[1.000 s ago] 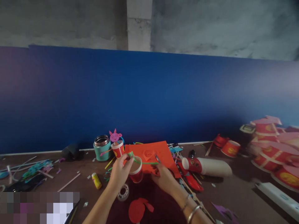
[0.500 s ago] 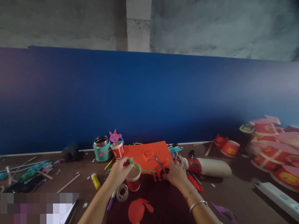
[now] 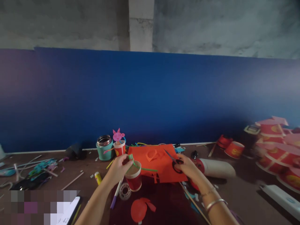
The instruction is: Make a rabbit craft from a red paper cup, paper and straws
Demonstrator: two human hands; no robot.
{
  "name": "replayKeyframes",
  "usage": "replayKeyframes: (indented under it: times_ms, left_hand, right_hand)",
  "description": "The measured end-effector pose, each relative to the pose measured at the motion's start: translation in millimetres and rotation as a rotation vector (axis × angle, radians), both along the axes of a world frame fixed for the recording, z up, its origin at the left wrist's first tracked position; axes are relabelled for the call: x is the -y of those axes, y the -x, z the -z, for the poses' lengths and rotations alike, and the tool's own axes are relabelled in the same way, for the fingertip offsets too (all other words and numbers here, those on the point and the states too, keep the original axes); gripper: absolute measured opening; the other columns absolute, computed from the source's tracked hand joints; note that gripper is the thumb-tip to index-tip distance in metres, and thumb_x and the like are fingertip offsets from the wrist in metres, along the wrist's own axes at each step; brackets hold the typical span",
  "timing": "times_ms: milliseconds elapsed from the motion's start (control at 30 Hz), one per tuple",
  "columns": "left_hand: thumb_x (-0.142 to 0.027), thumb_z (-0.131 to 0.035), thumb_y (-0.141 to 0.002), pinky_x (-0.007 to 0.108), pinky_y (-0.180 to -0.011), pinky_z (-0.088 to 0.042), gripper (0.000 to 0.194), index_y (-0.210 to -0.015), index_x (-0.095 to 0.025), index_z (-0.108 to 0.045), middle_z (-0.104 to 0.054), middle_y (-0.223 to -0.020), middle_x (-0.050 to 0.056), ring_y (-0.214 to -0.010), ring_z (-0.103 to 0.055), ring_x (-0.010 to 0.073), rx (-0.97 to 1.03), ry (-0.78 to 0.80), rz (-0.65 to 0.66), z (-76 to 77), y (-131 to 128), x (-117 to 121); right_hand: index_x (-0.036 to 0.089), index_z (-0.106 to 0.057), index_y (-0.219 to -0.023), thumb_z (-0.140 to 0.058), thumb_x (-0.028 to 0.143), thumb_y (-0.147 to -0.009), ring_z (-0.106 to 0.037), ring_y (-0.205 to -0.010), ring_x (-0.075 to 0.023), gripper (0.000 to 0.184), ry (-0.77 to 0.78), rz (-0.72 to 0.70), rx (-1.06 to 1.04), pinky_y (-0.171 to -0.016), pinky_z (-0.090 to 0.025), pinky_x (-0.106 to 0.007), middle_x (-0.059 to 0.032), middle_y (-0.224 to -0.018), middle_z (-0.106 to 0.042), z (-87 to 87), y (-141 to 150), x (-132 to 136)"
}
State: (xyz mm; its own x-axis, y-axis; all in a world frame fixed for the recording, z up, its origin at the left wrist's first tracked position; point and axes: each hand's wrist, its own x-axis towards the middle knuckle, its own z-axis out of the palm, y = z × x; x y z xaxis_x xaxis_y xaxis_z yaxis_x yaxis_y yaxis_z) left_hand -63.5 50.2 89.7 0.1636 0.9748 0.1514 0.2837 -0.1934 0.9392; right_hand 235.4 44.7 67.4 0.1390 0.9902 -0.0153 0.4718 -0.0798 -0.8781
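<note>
My left hand [image 3: 118, 170] is closed on the rim of a red paper cup [image 3: 134, 179] and pinches a green strip [image 3: 140, 167] that lies across the cup's mouth. My right hand [image 3: 188, 167] is closed on a pair of black-handled scissors [image 3: 174, 161], lifted over the orange paper sheet [image 3: 159, 164] with the blades pointing up and to the left. Two bangles sit on my right wrist.
Near the cup lie a tape roll [image 3: 124, 191], a purple pen [image 3: 116, 195], a glue stick [image 3: 98, 178] and a red paper cut-out [image 3: 138, 210]. A teal jar [image 3: 104, 147] and a pig-topped cup [image 3: 119, 147] stand behind. A lying cup stack [image 3: 215, 168] and piled red cups [image 3: 274, 150] fill the right.
My right hand moved right from beside the cup, picked up the scissors from the orange sheet and raised them. My left hand kept hold of the cup and green strip.
</note>
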Motion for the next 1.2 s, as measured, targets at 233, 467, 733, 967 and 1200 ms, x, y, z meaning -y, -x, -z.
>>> replayKeyframes:
  times_ms: [233, 467, 733, 967, 1200]
  left_hand:
    - [-0.033, -0.057, -0.071, 0.025, -0.057, -0.042, 0.017, -0.069, -0.016, -0.06, -0.063, -0.068, 0.002, -0.066, -0.058, 0.017, -0.038, -0.011, -0.027, -15.9, 9.4, 6.3]
    - [-0.032, -0.055, -0.072, 0.024, -0.054, -0.039, 0.018, -0.061, -0.018, -0.056, -0.059, -0.059, -0.001, -0.06, -0.056, 0.0155, -0.14, -0.089, -0.047, -10.0, 11.7, 1.9]
    - [-0.031, -0.054, -0.076, 0.027, -0.066, -0.047, 0.016, -0.078, -0.018, -0.063, -0.07, -0.075, 0.004, -0.074, -0.064, 0.0207, -0.096, -0.175, -0.078, 3.9, -5.3, -0.2]
    - [-0.033, -0.05, -0.08, 0.028, -0.073, -0.048, 0.017, -0.081, -0.02, -0.062, -0.07, -0.078, 0.004, -0.081, -0.066, 0.0224, -0.123, -0.228, -0.129, 21.3, -21.9, 1.9]
    - [-0.032, -0.049, -0.082, 0.027, -0.068, -0.047, 0.018, -0.08, -0.019, -0.062, -0.069, -0.076, 0.004, -0.075, -0.065, 0.0213, -0.126, -0.209, -0.092, 30.4, -36.5, 9.8]
  right_hand:
    - [0.017, -0.061, -0.074, -0.052, 0.012, -0.052, -0.054, -0.044, -0.0129, 0.025, 0.272, -0.168, 0.078, -0.042, -0.038, -0.021, 0.0043, -0.052, -0.059, 12.4, 25.1, 15.9]
    - [0.017, -0.06, -0.082, -0.054, 0.012, -0.053, -0.055, -0.035, -0.0159, 0.03, 0.408, -0.279, 0.299, -0.036, -0.039, -0.022, 0.0032, -0.045, -0.059, 21.2, 28.8, 18.5]
    - [0.009, -0.061, -0.096, -0.049, 0.01, -0.068, -0.06, -0.099, -0.0324, 0.031, 0.144, -0.088, 0.723, -0.08, -0.043, -0.037, -0.0215, -0.101, -0.065, 18.3, 22.4, 12.5]
    - [0.007, -0.059, -0.112, -0.05, 0.006, -0.07, -0.052, -0.113, -0.0288, 0.043, 0.04, -0.078, 0.783, -0.092, -0.037, -0.032, -0.0202, -0.12, -0.056, 32.9, 28.6, 7.7]
    - [0.016, -0.066, -0.098, -0.049, 0.014, -0.075, -0.056, -0.104, -0.0229, 0.029, -0.009, -0.057, 0.763, -0.087, -0.039, -0.027, -0.0105, -0.107, -0.064, 29.2, 29.5, -4.1]
